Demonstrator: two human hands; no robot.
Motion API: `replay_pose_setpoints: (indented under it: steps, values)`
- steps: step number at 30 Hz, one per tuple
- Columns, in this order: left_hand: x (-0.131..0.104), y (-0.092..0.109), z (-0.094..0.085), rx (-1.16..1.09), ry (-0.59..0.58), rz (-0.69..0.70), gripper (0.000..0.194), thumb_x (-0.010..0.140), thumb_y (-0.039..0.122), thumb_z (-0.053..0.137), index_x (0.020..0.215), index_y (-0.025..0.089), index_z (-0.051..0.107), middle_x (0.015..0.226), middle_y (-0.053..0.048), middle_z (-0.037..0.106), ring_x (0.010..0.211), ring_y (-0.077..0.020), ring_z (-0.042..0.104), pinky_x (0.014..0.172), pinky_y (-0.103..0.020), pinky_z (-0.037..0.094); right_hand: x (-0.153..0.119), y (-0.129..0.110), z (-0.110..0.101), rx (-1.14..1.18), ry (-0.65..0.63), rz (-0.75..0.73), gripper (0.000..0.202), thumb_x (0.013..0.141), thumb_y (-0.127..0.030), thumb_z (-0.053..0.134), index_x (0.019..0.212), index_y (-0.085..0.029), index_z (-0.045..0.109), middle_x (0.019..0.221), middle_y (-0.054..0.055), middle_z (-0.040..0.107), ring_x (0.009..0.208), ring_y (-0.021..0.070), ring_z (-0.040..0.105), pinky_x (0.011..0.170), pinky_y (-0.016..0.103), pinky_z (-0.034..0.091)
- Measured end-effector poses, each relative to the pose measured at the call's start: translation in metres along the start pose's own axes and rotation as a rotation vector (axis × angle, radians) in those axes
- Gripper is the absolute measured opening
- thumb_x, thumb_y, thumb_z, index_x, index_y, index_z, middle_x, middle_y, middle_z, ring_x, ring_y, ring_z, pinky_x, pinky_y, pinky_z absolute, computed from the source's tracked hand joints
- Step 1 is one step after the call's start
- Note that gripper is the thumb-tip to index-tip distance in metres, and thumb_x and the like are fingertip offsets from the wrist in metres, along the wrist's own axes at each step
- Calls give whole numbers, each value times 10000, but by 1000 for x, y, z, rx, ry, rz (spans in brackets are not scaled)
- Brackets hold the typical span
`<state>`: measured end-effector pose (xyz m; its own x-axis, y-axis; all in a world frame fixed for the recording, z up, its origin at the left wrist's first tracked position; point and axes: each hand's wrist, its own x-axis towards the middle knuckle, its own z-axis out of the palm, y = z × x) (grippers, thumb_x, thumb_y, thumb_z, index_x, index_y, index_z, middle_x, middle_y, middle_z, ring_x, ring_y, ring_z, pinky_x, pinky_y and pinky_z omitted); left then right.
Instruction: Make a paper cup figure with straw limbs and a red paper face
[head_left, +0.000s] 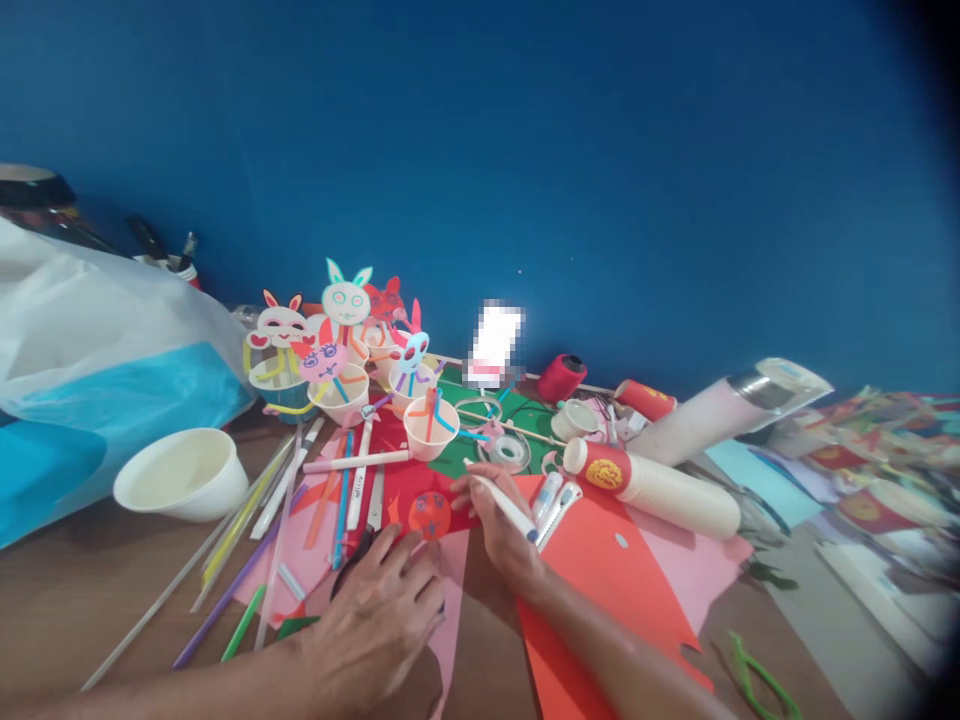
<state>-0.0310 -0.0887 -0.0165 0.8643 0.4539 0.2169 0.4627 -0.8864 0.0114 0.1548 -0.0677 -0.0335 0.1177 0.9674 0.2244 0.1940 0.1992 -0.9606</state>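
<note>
My right hand (502, 525) is closed round a white marker (506, 505) with a dark blue end, its fingers near the orange paper face (426, 512). Eyes and a mouth are drawn in dark lines on that face, which lies on red paper. My left hand (394, 600) rests palm down just below the face, fingers spread, fingertips at its lower edge. Partly under this hand is a black curved thing (352, 565), too hidden to name. Behind the face stands a paper cup (431, 428) with orange and blue straws in it.
Paper cups with animal-face cutouts (346, 300) stand at the back left. Loose straws (247, 575) and a white bowl (184, 470) lie left. On the right are stacked cups (660, 487), orange paper (607, 590), a utility knife (559, 515) and green scissors (761, 680). Behind rises a blue wall (480, 150).
</note>
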Motion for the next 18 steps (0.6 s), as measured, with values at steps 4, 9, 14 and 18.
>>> replay_pose_setpoints:
  steps: [4, 9, 14, 18]
  values:
    - [0, 1, 3, -34, -37, -29, 126, 801, 251, 590, 888, 173, 637, 1009, -94, 648, 996, -282, 545, 967, -493, 244, -12, -7, -7, -266, -114, -290, 192, 936, -237, 381, 1066, -224, 522, 600, -19, 616, 539, 137, 594, 576, 264, 480]
    - [-1, 4, 6, -106, 4, -77, 258, 827, 325, 573, 1043, 195, 626, 1103, -94, 633, 1028, -291, 538, 986, -507, 225, -17, -19, -13, -485, -425, -882, 76, 859, -270, 488, 895, -239, 547, 654, 9, 645, 543, 161, 569, 531, 297, 420]
    - [2, 2, 0, -102, -72, -56, 249, 833, 298, 563, 1032, 167, 634, 1056, -98, 656, 1036, -294, 544, 973, -496, 240, -6, -16, -16, -498, -286, -826, 136, 810, -150, 517, 921, -227, 499, 742, 22, 680, 599, 160, 595, 567, 295, 443]
    - [1, 3, -1, -85, -44, -69, 171, 826, 253, 568, 954, 171, 645, 1002, -74, 673, 1050, -282, 535, 987, -482, 204, -2, -8, -19, -563, -230, -705, 175, 796, -135, 549, 923, -245, 500, 778, 13, 696, 646, 172, 624, 607, 302, 457]
